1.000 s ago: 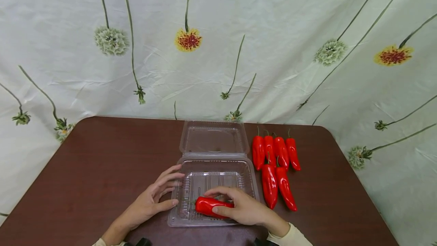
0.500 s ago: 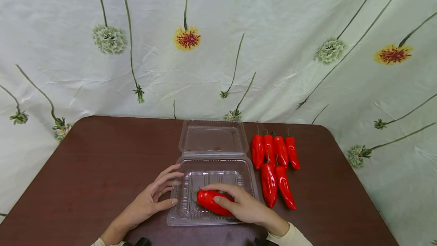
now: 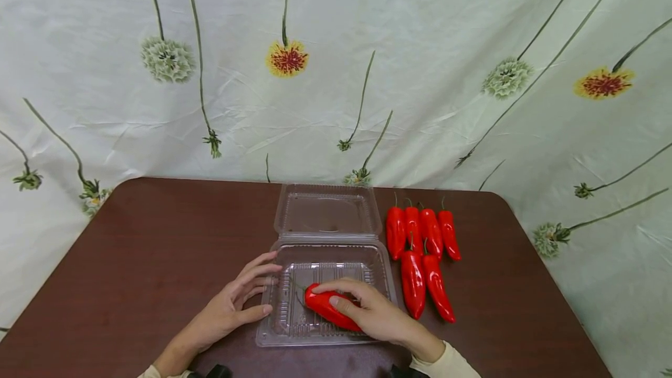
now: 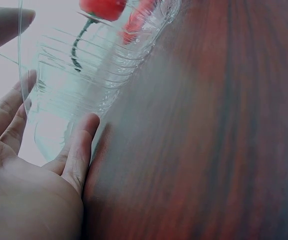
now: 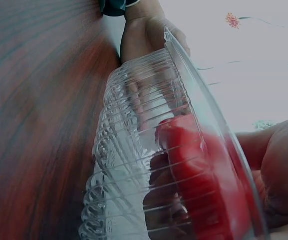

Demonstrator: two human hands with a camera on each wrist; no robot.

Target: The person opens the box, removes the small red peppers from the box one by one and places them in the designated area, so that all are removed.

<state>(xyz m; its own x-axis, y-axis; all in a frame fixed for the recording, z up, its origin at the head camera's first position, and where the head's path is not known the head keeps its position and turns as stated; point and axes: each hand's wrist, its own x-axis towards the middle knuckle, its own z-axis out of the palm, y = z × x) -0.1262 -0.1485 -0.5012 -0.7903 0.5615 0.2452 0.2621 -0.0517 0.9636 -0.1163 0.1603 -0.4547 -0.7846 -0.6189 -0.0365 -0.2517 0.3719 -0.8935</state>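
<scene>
A red chili pepper (image 3: 328, 307) with a green stem lies tilted inside the base of a clear plastic clamshell box (image 3: 325, 254). My right hand (image 3: 380, 314) grips it, thumb on the near side and fingers over the far side, its stem toward the left. In the right wrist view the pepper (image 5: 203, 175) shows through the ribbed wall. My left hand (image 3: 228, 311) rests at the box's left rim with fingers spread and fairly straight. The left wrist view shows that hand's fingers (image 4: 79, 157) against the clear side wall, with the pepper's stem beyond.
Several more red peppers (image 3: 413, 284) lie in two rows on the brown table (image 3: 173, 249), close to the box's right side. The hinged lid (image 3: 329, 212) lies folded back at the far side. A flower-printed cloth (image 3: 420, 74) hangs behind the table.
The right hand has shifted the pepper slightly away from the box's near edge and turned it, so its stem end now points more toward the far left. The left hand has stayed in place.
</scene>
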